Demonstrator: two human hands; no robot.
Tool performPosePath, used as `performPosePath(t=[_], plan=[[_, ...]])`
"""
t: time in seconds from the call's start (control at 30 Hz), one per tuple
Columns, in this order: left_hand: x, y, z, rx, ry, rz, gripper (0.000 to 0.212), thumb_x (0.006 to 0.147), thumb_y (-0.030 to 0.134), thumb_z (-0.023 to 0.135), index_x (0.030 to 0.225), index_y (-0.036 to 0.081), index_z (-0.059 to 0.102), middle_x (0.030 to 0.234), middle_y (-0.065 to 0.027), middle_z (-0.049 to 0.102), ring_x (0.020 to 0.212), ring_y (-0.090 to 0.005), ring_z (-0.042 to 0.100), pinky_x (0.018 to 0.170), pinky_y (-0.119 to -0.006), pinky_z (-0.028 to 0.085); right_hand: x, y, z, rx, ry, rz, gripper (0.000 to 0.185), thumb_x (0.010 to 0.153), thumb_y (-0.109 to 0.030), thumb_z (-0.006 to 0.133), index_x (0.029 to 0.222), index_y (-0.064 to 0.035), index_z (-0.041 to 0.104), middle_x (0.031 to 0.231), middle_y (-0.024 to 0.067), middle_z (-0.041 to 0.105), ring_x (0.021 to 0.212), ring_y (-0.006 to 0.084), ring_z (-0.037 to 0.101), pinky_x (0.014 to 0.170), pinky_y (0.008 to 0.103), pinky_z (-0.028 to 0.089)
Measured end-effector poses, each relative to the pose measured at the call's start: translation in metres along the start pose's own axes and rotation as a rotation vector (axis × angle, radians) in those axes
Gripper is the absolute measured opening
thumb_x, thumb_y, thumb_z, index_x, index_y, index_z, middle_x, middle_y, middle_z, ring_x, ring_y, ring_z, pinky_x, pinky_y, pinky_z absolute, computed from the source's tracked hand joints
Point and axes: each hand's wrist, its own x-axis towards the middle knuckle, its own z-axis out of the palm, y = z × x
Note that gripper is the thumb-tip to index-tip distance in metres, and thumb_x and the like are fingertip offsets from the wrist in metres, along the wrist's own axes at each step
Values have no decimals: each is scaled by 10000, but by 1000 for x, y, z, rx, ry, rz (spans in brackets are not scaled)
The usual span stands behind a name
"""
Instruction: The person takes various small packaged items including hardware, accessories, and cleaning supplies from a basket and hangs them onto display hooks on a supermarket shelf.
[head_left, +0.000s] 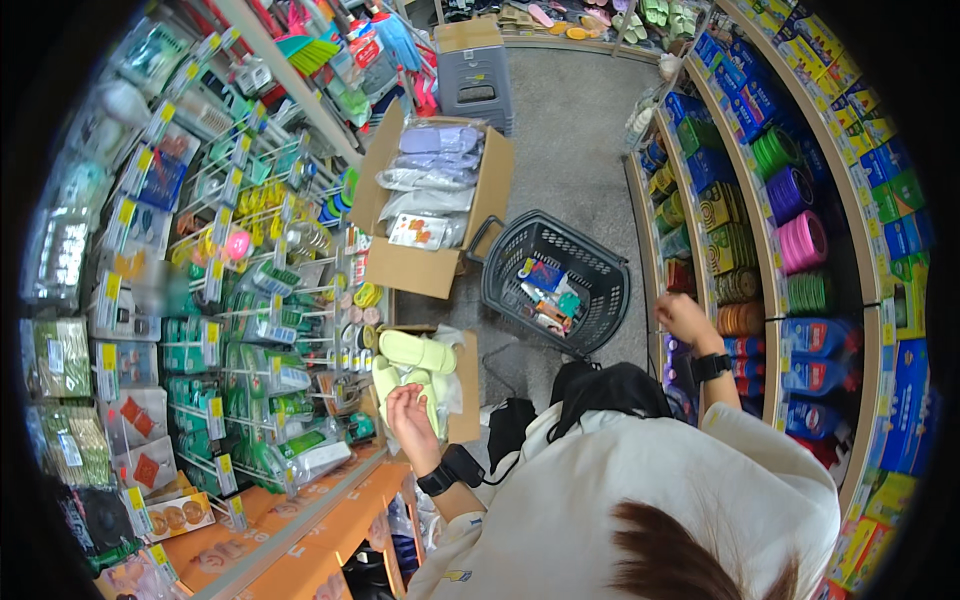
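My left hand (414, 421) appears empty, with its fingers loosely curled. In the view it overlaps a cardboard box (469, 397) of pale green slippers (417, 352); contact cannot be told. On the other side, my right hand (686, 322) is beside the right shelves, its fingers bent inward. The back of that hand hides whether anything is in the palm. Black straps with small devices circle both wrists. Ahead on the floor stands a dark grey shopping basket (609, 262), holding a blue package (545, 276) and several small packaged goods.
An open carton (420, 271) holds wrapped lilac slippers (439, 140), with grey stacked stools (474, 82) behind it. Packaged goods hang from pegs along the left rack (259, 360). Coils (801, 241), boxes and blue bottles (814, 337) fill the right shelves. Grey floor (574, 97) runs between.
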Motion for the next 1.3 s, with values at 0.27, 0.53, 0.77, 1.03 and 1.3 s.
performPosePath(t=[0.27, 0.53, 0.77, 1.03, 1.3], plan=[[20, -133, 118, 62, -41, -242, 100, 782, 84, 476, 862, 26, 489, 840, -92, 538, 829, -200, 525, 731, -285, 392, 16, 135, -3, 89, -68, 100, 152, 718, -166, 513, 740, -31, 578, 738, 164, 579, 696, 335, 551, 642, 406, 443], [33, -269, 172, 190, -255, -505, 92, 808, 102, 446, 858, 40, 494, 864, -82, 561, 820, -161, 540, 702, -247, 397, 81, 234, 92, 533, -658, 188, 199, 766, -204, 509, 822, -23, 570, 754, 93, 600, 687, 220, 572, 626, 322, 450], [139, -458, 108, 461, -236, -791, 137, 784, 171, 455, 862, 87, 531, 815, -44, 590, 781, -110, 560, 659, -214, 405, 223, 264, 250, 936, -650, 608, 270, 820, -320, 481, 935, -84, 546, 867, 13, 599, 768, 98, 560, 619, 221, 438], [257, -690, 34, 1066, 52, -546, 327, 806, 276, 524, 825, -50, 497, 725, -89, 551, 695, -158, 522, 628, -285, 402, 338, 324, 523, 674, -551, 532, 225, 738, -244, 608, 832, -42, 577, 719, 65, 594, 617, 196, 572, 554, 297, 458], [320, -752, -2, 413, -142, -617, 222, 811, 151, 543, 981, 12, 511, 846, -26, 558, 687, -71, 490, 560, -209, 394, 325, 330, 625, 1195, -66, 1144, 245, 667, -177, 693, 687, -9, 515, 578, 92, 566, 451, 171, 514, 445, 307, 419]])
